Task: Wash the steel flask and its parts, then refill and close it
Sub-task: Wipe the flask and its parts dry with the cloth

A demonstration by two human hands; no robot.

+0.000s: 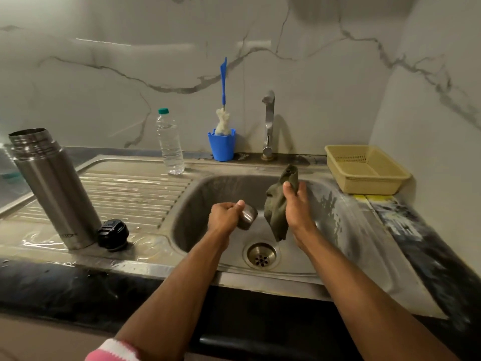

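Observation:
The steel flask (53,188) stands open and upright on the wet drainboard at the left. Its black stopper lid (113,234) lies beside its base. Over the sink basin (208,194), my left hand (223,217) grips the small steel cup (248,217) of the flask. To its right, my right hand (296,207) holds a dark green cloth (278,204) that hangs down above the drain (261,255). Cup and cloth are close together but apart.
A tap (268,123) stands behind the basin, with no water running. A clear water bottle (169,143) with a green cap and a blue cup (222,145) holding a bottle brush stand at the back. A yellow basket (364,169) sits at the right.

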